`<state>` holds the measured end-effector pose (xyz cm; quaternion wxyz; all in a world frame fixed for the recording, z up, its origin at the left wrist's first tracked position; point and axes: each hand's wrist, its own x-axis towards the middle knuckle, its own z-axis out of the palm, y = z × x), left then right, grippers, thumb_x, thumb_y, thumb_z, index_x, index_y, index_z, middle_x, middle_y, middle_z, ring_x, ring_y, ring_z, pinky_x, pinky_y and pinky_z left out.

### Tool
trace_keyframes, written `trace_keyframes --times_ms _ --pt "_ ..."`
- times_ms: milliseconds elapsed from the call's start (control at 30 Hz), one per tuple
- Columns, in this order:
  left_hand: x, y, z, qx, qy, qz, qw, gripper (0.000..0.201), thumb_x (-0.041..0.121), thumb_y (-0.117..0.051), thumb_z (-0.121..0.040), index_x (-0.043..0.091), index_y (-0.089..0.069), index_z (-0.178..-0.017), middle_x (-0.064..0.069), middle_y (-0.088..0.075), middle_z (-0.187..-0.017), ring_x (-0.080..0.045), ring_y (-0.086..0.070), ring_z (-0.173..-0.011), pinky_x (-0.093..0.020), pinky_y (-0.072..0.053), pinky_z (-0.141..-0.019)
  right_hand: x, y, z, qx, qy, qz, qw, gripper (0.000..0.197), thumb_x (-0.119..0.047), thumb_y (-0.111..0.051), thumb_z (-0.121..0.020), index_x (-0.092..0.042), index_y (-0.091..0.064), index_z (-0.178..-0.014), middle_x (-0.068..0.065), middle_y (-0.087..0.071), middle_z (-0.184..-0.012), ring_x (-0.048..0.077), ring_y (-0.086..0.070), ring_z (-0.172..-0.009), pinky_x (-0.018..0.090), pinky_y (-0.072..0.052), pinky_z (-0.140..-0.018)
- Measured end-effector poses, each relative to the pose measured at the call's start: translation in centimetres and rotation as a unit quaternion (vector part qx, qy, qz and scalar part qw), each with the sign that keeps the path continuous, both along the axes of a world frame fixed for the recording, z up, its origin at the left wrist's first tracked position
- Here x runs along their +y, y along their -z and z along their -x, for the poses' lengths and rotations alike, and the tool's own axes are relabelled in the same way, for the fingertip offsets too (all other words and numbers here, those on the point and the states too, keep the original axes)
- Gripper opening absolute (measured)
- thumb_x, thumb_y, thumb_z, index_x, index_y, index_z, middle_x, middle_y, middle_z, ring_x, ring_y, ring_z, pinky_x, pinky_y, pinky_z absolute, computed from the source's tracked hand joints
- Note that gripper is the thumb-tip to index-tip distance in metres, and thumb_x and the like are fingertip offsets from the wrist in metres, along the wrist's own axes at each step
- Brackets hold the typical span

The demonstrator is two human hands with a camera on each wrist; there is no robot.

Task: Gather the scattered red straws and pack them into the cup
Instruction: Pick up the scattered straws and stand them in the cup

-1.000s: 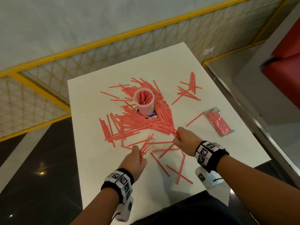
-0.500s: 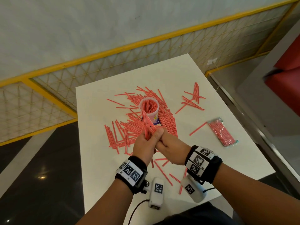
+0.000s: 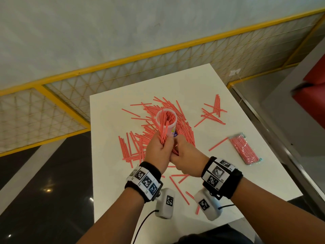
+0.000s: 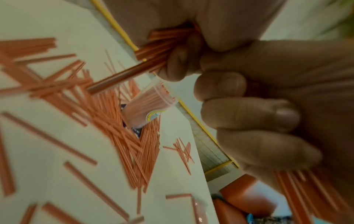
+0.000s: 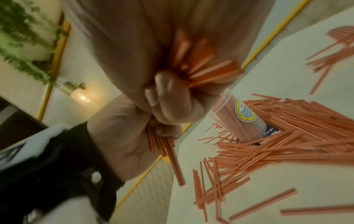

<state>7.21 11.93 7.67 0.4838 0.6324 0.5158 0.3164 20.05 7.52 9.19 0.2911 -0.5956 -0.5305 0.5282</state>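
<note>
Head view: both hands raised together over the white desk [image 3: 109,173], just in front of the cup [image 3: 167,123]. Left hand [image 3: 159,154] fisted around a bundle of red straws [image 3: 162,132], tips fanning up toward the cup rim. Right hand [image 3: 187,159] pressed against the left, fingers curled in; whether it grips straws is unclear from here.

Left wrist view fills that in: fingers [image 4: 249,115] curled tight, straw ends [image 4: 168,40] poking out of a clenched grip at top, more straws [image 4: 306,194] trailing out below the palm. Blurred. The cup [image 4: 147,109] sits behind, clear plastic, packed with straws, label on the side.

Right wrist view: right hand's curled fingers [image 5: 168,98] closed on straws too, with ends [image 5: 206,66] splayed above and a few [image 5: 166,150] hanging below the fist. It also shows the left wrist strap [image 5: 57,159], and the cup [image 5: 241,119] standing upright in a gap in the pile, on something dark blue with print.

Only the head view gives the full layout: dense scattered straw pile [image 3: 184,136] around and in front of the cup, a row of straws [image 3: 128,147] on the left, a small loose cluster [image 3: 213,111] far right, a few strays [image 3: 177,186] near the desk's front edge. A wrapped pack of straws [image 3: 244,149] lies apart on the right side. Yellow-framed mesh railing [image 3: 70,110] behind the desk; red seat [image 3: 311,95] at far right.
</note>
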Motion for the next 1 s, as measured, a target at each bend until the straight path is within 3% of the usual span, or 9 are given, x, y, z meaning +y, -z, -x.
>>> trace_keyframes --times_ms 133,200,267,433,533,600,733,833,1000 --pt "-0.1 -0.6 -0.1 0.022 0.038 -0.056 0.997 0.012 0.034 -0.053 -0.105 0.024 -0.059 -0.103 0.003 -0.063 -0.080 -0.003 -0.062 -0.071 -0.021 -0.051 -0.067 0.4 -0.6 -0.3 0.069 0.018 0.088 0.994 0.063 -0.006 -0.066 -0.088 -0.024 -0.031 -0.137 0.000 -0.056 -0.075 0.005 -0.048 -0.046 0.026 -0.040 -0.044" --pt "-0.2 -0.9 -0.2 0.040 0.048 -0.053 0.997 0.036 0.044 -0.052 -0.103 0.017 -0.055 -0.127 0.004 -0.068 -0.087 -0.003 -0.067 -0.080 -0.027 -0.057 -0.075 0.4 -0.8 -0.3 0.087 0.019 0.087 0.992 0.084 0.001 -0.066 -0.086 -0.036 -0.021 -0.147 0.001 -0.057 -0.077 0.005 -0.050 -0.049 0.025 -0.042 -0.046" --pt "-0.2 -1.3 -0.2 0.038 0.044 -0.048 0.997 0.037 0.043 -0.053 -0.104 0.017 -0.052 -0.130 0.005 -0.070 -0.089 -0.001 -0.068 -0.081 -0.020 -0.055 -0.072 0.5 -0.9 -0.4 0.111 0.031 0.080 0.990 0.094 0.002 -0.066 -0.086 -0.037 -0.015 -0.154 0.002 -0.056 -0.078 0.006 -0.052 -0.051 0.022 -0.044 -0.048" --pt "-0.2 -4.1 -0.8 -0.001 0.008 -0.111 0.994 0.016 0.038 -0.048 -0.106 0.025 -0.049 -0.114 0.009 -0.063 -0.086 -0.001 -0.063 -0.074 -0.012 -0.047 -0.063 0.0 -1.5 0.0 0.044 -0.041 0.048 0.997 0.051 -0.005 -0.071 -0.086 -0.019 -0.051 -0.130 0.011 -0.068 -0.094 0.014 -0.064 -0.061 0.025 -0.053 -0.055" --pt "-0.6 -5.3 -1.3 -0.021 0.004 -0.141 0.990 0.013 0.037 -0.049 -0.105 0.025 -0.046 -0.105 0.010 -0.056 -0.073 0.001 -0.057 -0.060 -0.011 -0.041 -0.056 -0.5 -1.9 0.5 0.064 -0.088 0.102 0.989 0.014 0.005 -0.062 -0.086 -0.008 -0.061 -0.089 -0.002 -0.066 -0.063 0.008 -0.056 -0.047 0.026 -0.046 -0.049" --pt "-0.8 -5.5 -1.5 -0.039 -0.008 -0.144 0.989 0.013 0.041 -0.049 -0.104 0.029 -0.047 -0.109 0.013 -0.062 -0.084 0.002 -0.061 -0.072 -0.009 -0.043 -0.066 -0.4 -1.9 0.8 0.085 -0.056 0.126 0.987 0.019 0.007 -0.054 -0.087 -0.008 -0.055 -0.075 -0.007 -0.052 -0.047 0.008 -0.040 -0.040 0.024 -0.034 -0.044" --pt "-1.5 -5.2 -1.7 -0.089 -0.046 -0.102 0.990 0.003 0.038 -0.051 -0.104 0.039 -0.048 -0.104 0.005 -0.067 -0.091 -0.005 -0.066 -0.084 -0.011 -0.048 -0.075 0.6 -1.6 1.1 0.051 0.028 0.115 0.992 0.013 0.004 -0.046 -0.090 0.000 -0.057 -0.085 -0.001 -0.044 -0.048 0.011 -0.036 -0.039 0.022 -0.032 -0.039" --pt "-1.9 -5.4 -1.9 -0.125 -0.060 -0.071 0.988 0.007 0.037 -0.052 -0.105 0.037 -0.049 -0.099 0.003 -0.067 -0.086 -0.002 -0.066 -0.081 -0.009 -0.047 -0.074 1.0 -1.1 1.3 0.069 0.041 0.103 0.991 0.016 0.002 -0.049 -0.093 -0.007 -0.056 -0.082 -0.002 -0.043 -0.049 0.013 -0.036 -0.042 0.023 -0.034 -0.041" --pt "-1.7 -5.5 -1.6 -0.147 -0.067 -0.051 0.986 0.012 0.037 -0.061 -0.101 0.027 -0.057 -0.108 0.002 -0.070 -0.078 -0.009 -0.070 -0.083 -0.019 -0.052 -0.082 1.7 -0.4 1.7 0.043 0.037 0.095 0.994 0.015 0.000 -0.050 -0.090 0.010 -0.059 -0.097 0.018 -0.053 -0.069 0.022 -0.046 -0.055 0.032 -0.041 -0.052"
